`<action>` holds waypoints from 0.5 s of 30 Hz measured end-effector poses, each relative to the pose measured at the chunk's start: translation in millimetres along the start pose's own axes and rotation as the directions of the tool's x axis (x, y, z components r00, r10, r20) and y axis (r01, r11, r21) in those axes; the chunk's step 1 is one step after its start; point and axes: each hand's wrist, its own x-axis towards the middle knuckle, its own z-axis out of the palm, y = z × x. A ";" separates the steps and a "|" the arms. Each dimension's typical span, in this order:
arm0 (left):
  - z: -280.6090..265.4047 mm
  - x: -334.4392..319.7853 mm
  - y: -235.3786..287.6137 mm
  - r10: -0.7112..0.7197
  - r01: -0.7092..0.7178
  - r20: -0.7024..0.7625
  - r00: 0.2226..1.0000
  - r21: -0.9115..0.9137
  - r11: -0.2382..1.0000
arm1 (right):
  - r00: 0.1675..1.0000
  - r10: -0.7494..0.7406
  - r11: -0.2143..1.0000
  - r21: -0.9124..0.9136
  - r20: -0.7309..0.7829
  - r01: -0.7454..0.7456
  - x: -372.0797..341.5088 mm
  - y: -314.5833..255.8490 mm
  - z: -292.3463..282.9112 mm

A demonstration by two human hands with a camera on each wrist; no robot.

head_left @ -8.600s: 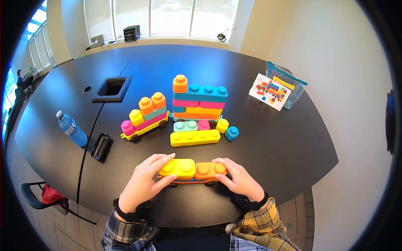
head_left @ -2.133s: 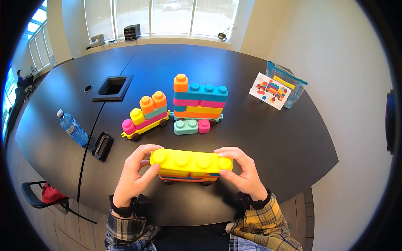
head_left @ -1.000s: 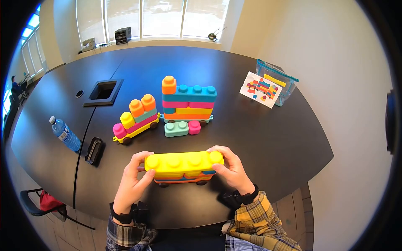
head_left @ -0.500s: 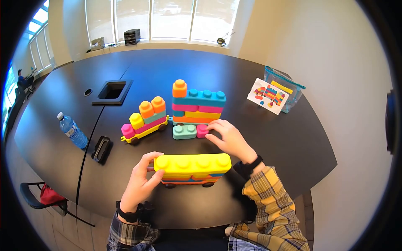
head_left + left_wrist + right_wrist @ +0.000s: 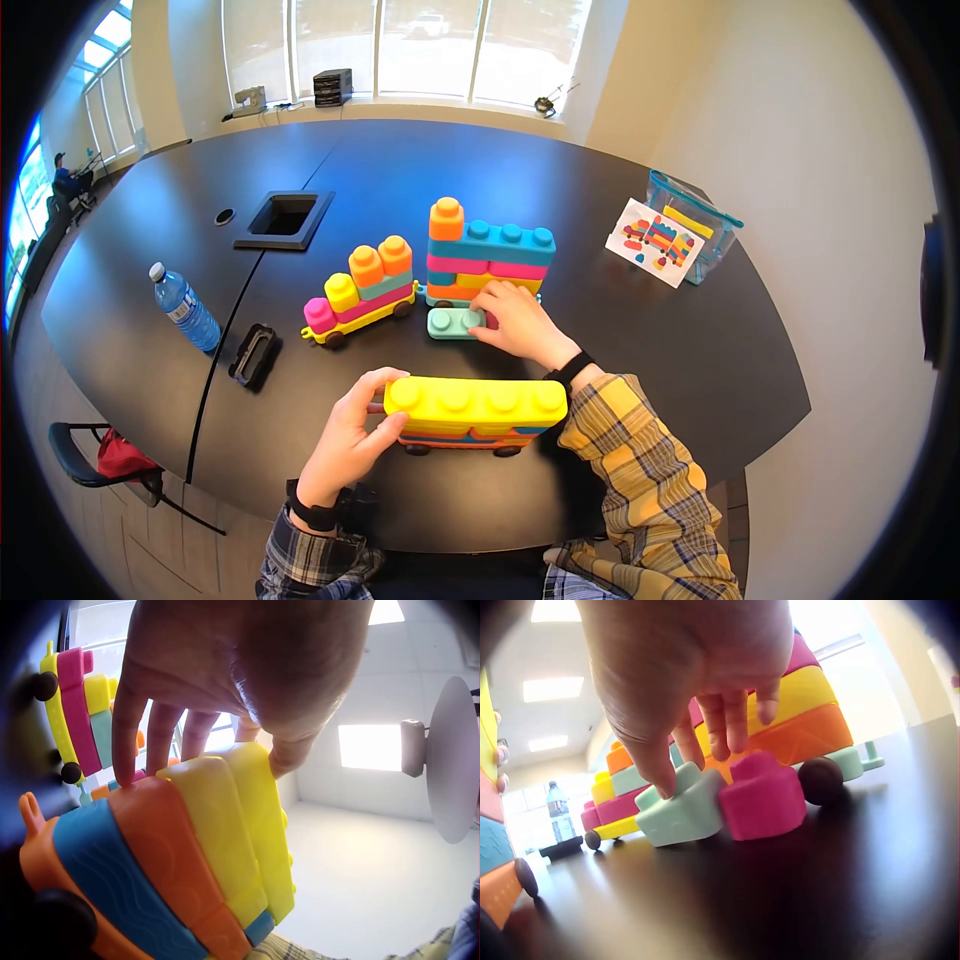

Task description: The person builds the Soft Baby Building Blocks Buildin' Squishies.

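Note:
My left hand [image 5: 350, 440] grips the left end of a block car near the table's front edge, thumb and fingers on the long yellow block [image 5: 475, 400] on top. The left wrist view shows that hand [image 5: 247, 667] over the car's stacked yellow, orange and blue layers [image 5: 120, 877]. Farther back, my right hand [image 5: 520, 325] reaches down to a mint two-stud block [image 5: 447, 325]. In the right wrist view the thumb and forefinger pinch a stud of the mint block [image 5: 679, 817], beside a pink block [image 5: 763, 801] that the hand mostly hides in the head view.
Behind the right hand stands a tall block car [image 5: 490, 240], joined to a lower stepped car [image 5: 370, 300]. At left are a water bottle [image 5: 185, 308] and a black holder [image 5: 254, 356]. A picture card [image 5: 655, 242] leans on a clear bag [image 5: 718, 250] at back right.
The long yellow block now lies on top of the near car. My right hand has let go of that car, reached forward to the pink block, then moved left to the mint block.

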 end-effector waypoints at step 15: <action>2.6 -0.1 -0.2 0.023 -0.023 -0.046 0.999 0.007 1.000 | 0.990 0.140 0.617 0.784 -0.025 -0.068 -58.1 -100.1 -108.0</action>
